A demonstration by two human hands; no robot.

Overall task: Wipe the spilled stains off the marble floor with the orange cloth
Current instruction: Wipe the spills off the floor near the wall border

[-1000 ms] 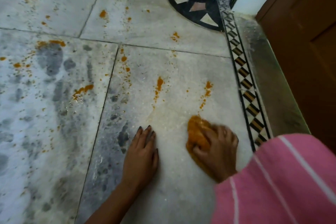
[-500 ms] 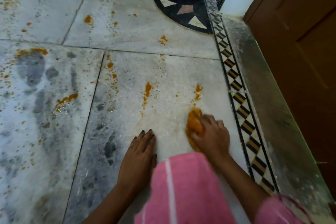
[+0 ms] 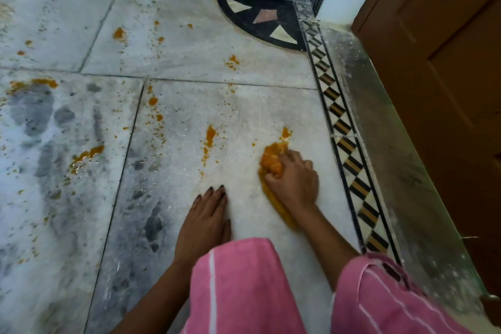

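My right hand (image 3: 294,180) grips the bunched orange cloth (image 3: 271,161) and presses it on the marble floor (image 3: 244,106). The cloth's far end reaches an orange stain (image 3: 285,133) on the near right tile. Another long orange stain (image 3: 209,135) lies to its left. My left hand (image 3: 206,221) rests flat on the same tile, fingers straight, left of the cloth. More orange splashes dot the floor: a wet smear (image 3: 88,153) on the left tile, spots (image 3: 153,102) along the joint, and blobs (image 3: 118,33) on the far tiles.
A chequered inlay border (image 3: 343,127) runs along the right side, with a grey sill (image 3: 387,122) and a brown wooden door (image 3: 444,62) beyond. A dark inlaid quarter circle (image 3: 260,19) fills the far corner. Pink striped clothing (image 3: 244,287) covers the bottom of the view.
My right hand has pushed the cloth forward up to the right stain, covering its lower part. My left hand stays planted on the tile. The view has shifted.
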